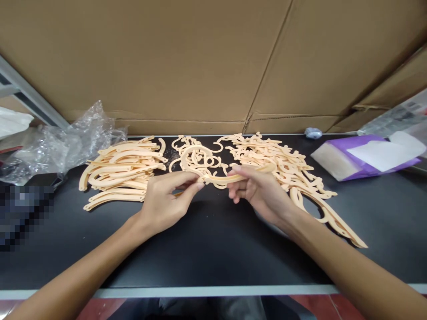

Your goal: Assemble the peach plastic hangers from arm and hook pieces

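Above the middle of the table I hold a cream plastic hanger piece (222,179), a curved arm with a hook (195,153) rising at its left end. My left hand (168,198) pinches the joint between hook and arm with thumb and fingertips. Farther along the arm, my right hand (258,191) grips it between thumb and fingers. Behind my hands lie loose hooks (203,163) in a small heap. Curved hanger arms (115,180) are piled on the left. To the right is a larger pile of hanger pieces (276,155), partly hidden by my right hand.
Crumpled clear plastic wrap (63,142) lies at the left, near a pixelated dark area. A purple and white packet (360,155) and a small bluish object (313,133) sit at the right. Brown cardboard (167,62) stands behind the black table (207,253).
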Tool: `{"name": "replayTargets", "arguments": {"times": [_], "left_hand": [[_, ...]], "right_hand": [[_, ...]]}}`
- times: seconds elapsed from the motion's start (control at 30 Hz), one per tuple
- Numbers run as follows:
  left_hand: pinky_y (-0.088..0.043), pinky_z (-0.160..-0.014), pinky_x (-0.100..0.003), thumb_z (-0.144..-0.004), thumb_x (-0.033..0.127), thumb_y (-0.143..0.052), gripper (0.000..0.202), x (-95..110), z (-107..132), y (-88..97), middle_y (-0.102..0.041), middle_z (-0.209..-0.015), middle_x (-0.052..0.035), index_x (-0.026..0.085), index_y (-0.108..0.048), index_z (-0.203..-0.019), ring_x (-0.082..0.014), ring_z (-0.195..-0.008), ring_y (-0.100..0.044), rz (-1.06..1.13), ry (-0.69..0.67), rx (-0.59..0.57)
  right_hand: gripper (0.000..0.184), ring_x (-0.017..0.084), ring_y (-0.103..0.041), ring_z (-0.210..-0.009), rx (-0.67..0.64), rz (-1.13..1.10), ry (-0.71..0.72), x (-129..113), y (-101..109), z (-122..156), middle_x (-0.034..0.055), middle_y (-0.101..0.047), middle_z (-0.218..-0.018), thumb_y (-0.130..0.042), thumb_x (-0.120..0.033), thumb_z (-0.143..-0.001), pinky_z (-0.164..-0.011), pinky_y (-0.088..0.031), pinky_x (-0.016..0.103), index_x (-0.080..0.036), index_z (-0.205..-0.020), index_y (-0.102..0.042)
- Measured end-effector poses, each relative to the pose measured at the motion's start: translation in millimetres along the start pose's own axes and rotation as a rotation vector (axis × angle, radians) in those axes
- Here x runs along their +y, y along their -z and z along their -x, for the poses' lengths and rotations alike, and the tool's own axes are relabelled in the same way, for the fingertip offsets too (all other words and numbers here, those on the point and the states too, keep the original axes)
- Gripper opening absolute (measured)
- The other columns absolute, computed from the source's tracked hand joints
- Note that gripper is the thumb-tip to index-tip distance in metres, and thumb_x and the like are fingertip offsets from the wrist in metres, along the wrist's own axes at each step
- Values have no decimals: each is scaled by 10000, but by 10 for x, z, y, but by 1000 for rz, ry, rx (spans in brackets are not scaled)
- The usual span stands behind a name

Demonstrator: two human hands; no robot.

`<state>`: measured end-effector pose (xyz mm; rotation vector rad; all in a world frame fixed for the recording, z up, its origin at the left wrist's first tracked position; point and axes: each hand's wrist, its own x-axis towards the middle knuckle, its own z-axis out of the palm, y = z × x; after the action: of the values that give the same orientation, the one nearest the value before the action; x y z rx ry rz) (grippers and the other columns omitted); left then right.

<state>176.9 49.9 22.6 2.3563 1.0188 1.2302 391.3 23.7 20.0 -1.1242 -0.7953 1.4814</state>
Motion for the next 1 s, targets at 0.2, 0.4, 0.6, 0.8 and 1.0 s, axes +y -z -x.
{"name": "replayTargets", "arguments": {"times": [0.2, 0.4, 0.6, 0.8, 1.0], "left_hand": [[-655, -700, -276, -822, 291, -742, 175, -23, 10, -17, -789, -818, -49, 144, -746, -916, -207, -742, -768, 341, 343, 21], [-669, -695, -314, -774, 305, -784, 249, -69, 14, -55, -791, -838, -73, 119, -750, -936, -225, -720, -771, 508, 463, -3], [-639, -645, -271, -834, 280, -722, 165, -101, 37, -73, -795, -840, -47, 155, -779, -927, -194, -698, -758, 202, 278, -44], [-579, -629, -257, -882, 260, -656, 166, -144, 109, -88, -785, -891, -41, 194, -762, -991, -191, -747, -741, -288, -6, -93], [-545, -640, -282, -886, 217, -619, 145, -134, 157, -93, -777, -879, -29, 224, -743, -962, -203, -761, -726, -462, -101, -197]], "right_hand": [[158, 136, -633, -614, 227, 270, 436, -94, 117, -41, 21, -698, -675, -774, -318, -722, -578, -523, 250, -193, -645, -716], [125, 172, -676, -670, 102, 972, 837, 17, 34, 109, 50, -747, -771, -725, -312, -808, -624, -520, 294, -189, -816, -745], [215, 157, -636, -642, -86, 1432, 1034, 114, 49, 133, 59, -711, -735, -590, -242, -920, -590, -433, 286, -168, -782, -738], [284, 160, -593, -596, -76, 1614, 1055, 107, 44, 135, 46, -667, -643, -539, -227, -921, -559, -342, 306, -169, -686, -688], [287, 163, -564, -568, -88, 1690, 1021, 147, 53, 108, 36, -637, -589, -561, -205, -867, -567, -315, 327, -175, -587, -616]]}}
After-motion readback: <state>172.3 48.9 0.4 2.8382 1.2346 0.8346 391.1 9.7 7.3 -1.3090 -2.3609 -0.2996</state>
